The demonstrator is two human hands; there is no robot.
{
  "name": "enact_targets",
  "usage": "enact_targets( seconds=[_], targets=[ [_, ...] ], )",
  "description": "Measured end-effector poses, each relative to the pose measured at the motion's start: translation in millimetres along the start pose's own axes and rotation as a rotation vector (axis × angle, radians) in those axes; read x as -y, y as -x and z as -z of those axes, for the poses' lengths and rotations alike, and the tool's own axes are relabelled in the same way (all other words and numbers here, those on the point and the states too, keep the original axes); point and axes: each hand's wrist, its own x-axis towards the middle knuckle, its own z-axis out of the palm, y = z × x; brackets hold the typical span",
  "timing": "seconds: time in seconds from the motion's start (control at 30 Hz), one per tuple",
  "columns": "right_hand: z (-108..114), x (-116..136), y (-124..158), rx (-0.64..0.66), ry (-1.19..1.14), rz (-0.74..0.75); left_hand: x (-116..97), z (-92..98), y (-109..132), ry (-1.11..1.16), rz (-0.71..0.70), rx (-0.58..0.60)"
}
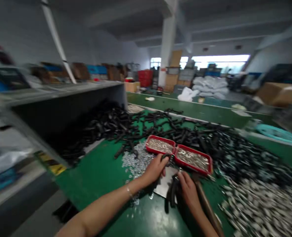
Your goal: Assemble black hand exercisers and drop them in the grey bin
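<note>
My left hand (pixel 157 169) is closed, its thumb and fingers around a black curved part (pixel 166 157) just in front of the red trays. My right hand (pixel 188 187) is closed too, fingertips pinched near a small shiny bit whose kind is too blurred to name. Black handle-like pieces (pixel 172 194) hang or lie beside the right fingers; I cannot tell whether they are gripped. Between the hands a pale metal plate (pixel 163 185) lies on the green table (pixel 91 184). Two red trays (pixel 190 167) filled with small metal pieces sit just beyond both hands.
Small clear or silvery pieces (pixel 133 163) are scattered left of the trays. Black parts (pixel 111 121) heap up under a grey shelf (pixel 69 90) and along the back. At right lie dark parts (pixel 249 158) and a pile of pale metal pieces (pixel 267 207).
</note>
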Motion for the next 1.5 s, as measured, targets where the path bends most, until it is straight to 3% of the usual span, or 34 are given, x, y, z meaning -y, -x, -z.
enact_targets(
  seconds=[0.1,0.2,0.53,0.8,1.03,1.3,1.4,1.5],
  targets=[
    [25,-10,1,0.053,0.104,0.017,10,-29.6,8,0.154,0.105,0.141],
    [33,-7,5,0.046,0.186,0.023,13,-45.2,11,0.229,0.155,0.224],
    [35,-7,10,0.102,0.234,0.01,13,-47.9,16,0.199,0.182,0.34],
    [31,0,12,0.077,0.275,0.049,6,-45.3,22,0.09,0.085,0.301],
    [43,15,16,0.313,0.343,0.103,7,-31.3,35,-0.071,-0.042,0.358],
    [28,-2,18,0.141,0.256,0.128,9,-45.5,39,0.043,-0.025,0.277],
    [26,-5,18,0.108,0.182,0.076,13,-47.8,39,-0.044,-0.071,0.173],
    [28,-2,18,0.123,0.131,0.02,16,-44.8,35,-0.229,-0.155,0.166]
  ],
)
